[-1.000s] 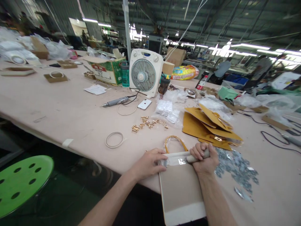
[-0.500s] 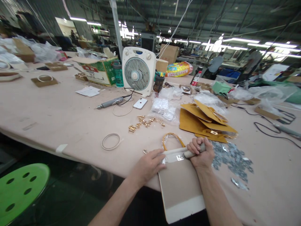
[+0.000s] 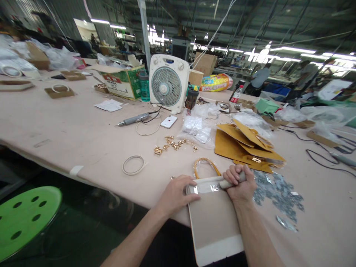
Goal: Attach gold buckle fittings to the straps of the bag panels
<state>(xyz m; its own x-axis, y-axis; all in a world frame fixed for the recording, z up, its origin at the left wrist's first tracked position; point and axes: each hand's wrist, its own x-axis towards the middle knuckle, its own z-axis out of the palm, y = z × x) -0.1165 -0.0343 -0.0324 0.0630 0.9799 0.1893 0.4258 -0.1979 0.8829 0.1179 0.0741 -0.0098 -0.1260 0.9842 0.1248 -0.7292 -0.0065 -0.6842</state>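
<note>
A beige and white handbag lies flat at the near table edge, its yellow handle pointing away from me. My left hand rests on the bag's top left corner, fingers pressed down flat. My right hand is a fist round a grey tool handle, its tip close to a small metal plate on the bag's top band.
Yellow leather pieces lie behind the bag, a heap of small silver metal parts to the right, gold fittings and a white ring to the left. A fan, phone and power tool stand farther back. Green stool at lower left.
The view shifted slightly. My left hand slid a little right along the bag's top edge. My right hand keeps its grip on the tool at the metal plate.
</note>
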